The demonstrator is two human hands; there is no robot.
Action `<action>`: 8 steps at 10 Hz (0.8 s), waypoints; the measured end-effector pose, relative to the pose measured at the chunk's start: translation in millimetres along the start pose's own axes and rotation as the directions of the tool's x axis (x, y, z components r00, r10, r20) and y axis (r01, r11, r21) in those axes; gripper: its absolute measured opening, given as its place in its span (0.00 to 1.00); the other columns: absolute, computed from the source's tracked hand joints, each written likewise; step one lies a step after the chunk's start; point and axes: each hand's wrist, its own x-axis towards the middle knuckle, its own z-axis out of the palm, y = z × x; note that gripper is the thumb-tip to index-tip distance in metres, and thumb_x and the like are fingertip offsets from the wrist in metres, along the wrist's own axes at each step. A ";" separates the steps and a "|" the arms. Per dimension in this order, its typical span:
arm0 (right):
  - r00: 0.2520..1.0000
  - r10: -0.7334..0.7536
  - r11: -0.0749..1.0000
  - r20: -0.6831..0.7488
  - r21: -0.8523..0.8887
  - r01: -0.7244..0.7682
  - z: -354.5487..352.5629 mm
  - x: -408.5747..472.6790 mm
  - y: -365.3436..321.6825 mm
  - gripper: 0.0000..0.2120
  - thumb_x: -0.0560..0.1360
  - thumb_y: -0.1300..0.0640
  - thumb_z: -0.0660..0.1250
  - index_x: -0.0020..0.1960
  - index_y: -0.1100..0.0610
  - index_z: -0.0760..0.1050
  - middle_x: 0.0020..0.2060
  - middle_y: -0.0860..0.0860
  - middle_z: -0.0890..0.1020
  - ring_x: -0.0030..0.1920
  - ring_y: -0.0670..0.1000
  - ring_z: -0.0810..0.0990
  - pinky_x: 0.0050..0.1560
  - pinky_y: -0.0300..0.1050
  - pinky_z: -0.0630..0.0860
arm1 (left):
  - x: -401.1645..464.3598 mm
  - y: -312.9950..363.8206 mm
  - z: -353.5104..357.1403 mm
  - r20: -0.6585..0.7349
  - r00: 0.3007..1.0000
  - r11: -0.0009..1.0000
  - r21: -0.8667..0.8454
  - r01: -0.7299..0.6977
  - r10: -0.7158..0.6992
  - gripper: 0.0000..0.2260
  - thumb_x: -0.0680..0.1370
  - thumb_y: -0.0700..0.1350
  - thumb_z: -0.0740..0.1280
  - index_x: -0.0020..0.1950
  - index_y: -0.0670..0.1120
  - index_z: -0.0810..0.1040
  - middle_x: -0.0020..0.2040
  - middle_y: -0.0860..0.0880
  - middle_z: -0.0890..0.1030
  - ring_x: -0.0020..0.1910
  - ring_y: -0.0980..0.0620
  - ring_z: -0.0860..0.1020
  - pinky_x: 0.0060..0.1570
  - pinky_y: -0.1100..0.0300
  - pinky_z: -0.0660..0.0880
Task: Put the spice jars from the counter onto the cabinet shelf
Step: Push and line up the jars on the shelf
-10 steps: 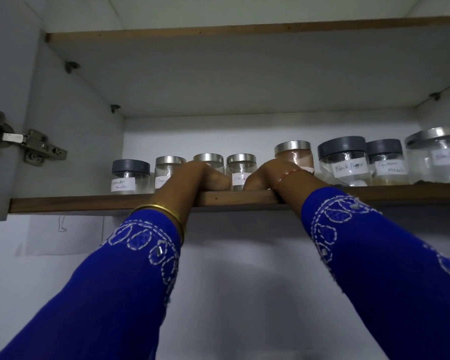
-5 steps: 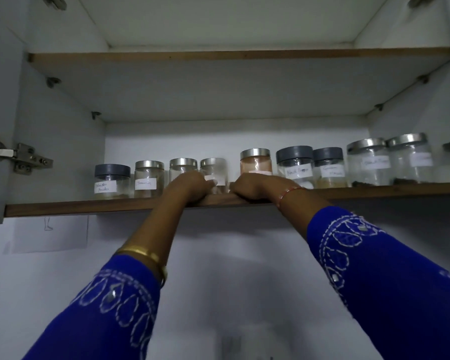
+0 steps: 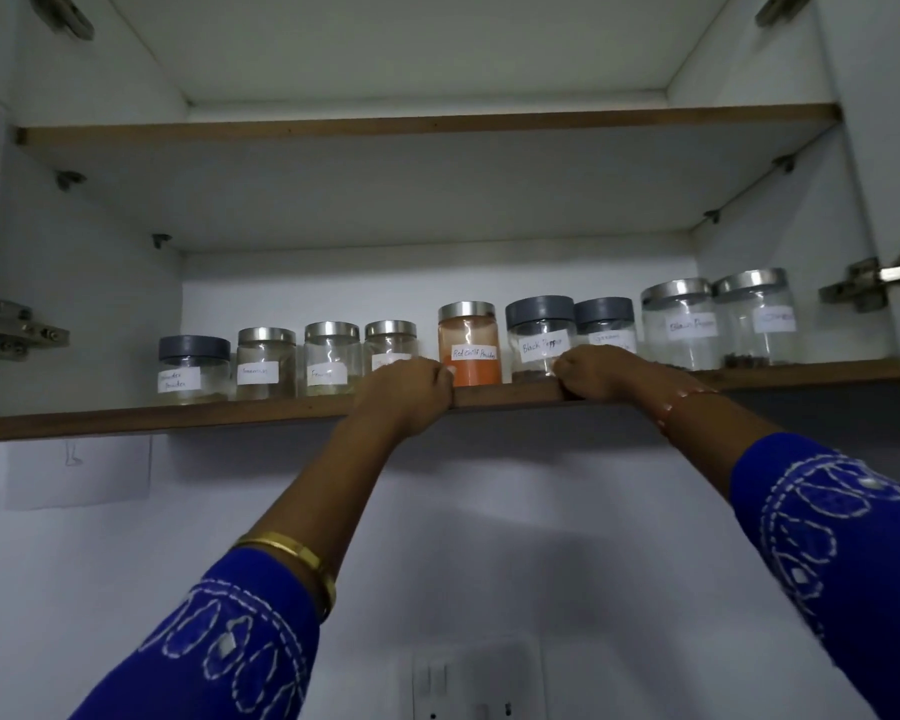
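Several labelled glass spice jars stand in a row on the lower cabinet shelf (image 3: 178,415). The red chilli powder jar (image 3: 468,350) has a steel lid and stands mid-row. To its right is the grey-lidded black pepper jar (image 3: 540,339). My left hand (image 3: 411,389) rests curled on the shelf's front edge, just left of the red jar, and partly hides the steel-lidded jar (image 3: 390,341) behind it. My right hand (image 3: 601,374) is curled on the same edge below the black pepper jar. Neither hand holds a jar.
An upper shelf (image 3: 385,129) spans the cabinet above the jars. Door hinges stick out at the left (image 3: 17,330) and right (image 3: 874,283) sides. On the wall below are a taped paper (image 3: 79,470) and a switch plate (image 3: 468,683).
My hands have slid apart along the shelf edge, uncovering the red chilli powder jar between them. The view has pulled back and shows more of the cabinet.
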 end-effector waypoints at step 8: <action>0.980 0.110 0.977 0.167 -0.197 -0.076 91.9 345.6 85.5 0.17 0.56 0.42 0.70 0.44 0.45 0.79 0.46 0.49 0.84 0.42 0.56 0.81 0.41 0.50 0.77 | 85.1 51.0 11.4 0.555 0.783 0.944 0.014 0.329 -0.281 0.04 0.78 0.43 0.59 0.48 0.45 0.72 0.47 0.44 0.76 0.50 0.47 0.75 0.53 0.55 0.70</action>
